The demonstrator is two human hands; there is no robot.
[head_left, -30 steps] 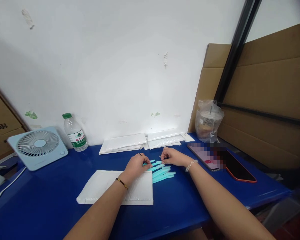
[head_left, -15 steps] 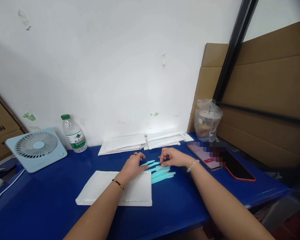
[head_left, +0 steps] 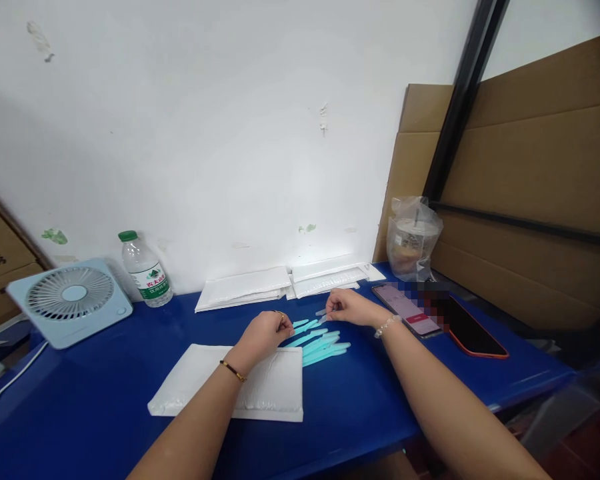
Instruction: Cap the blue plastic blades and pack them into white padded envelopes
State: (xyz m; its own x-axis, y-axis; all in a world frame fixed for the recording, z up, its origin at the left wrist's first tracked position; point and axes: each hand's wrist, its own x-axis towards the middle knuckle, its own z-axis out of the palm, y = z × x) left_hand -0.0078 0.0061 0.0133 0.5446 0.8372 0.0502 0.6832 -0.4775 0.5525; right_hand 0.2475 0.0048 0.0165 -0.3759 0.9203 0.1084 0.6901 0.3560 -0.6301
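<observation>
1. The left hand was curled loosely over the near end of the teal sticks, fingertips touching them; whether it gripped one could not be told.
2. The right hand was pinched shut at the far end of the sticks, thumb and forefinger on a small pale piece too tiny to identify.
3. The sticks lay fanned on the blue table, between the hands; their left ends were hidden under the left hand.
4. A white mailer lay just left of the sticks, partly covered by the left forearm.
5. Beyond the sticks, against the wall, lay more mailers in flat stacks.
6. Right of the sticks lay two phones, their screens partly blurred.
7. Farther right stood a bagged cup, its contents hard to make out.
8. Far left of the sticks stood a bottle and a fan; a cable there was cut off by the frame.
</observation>
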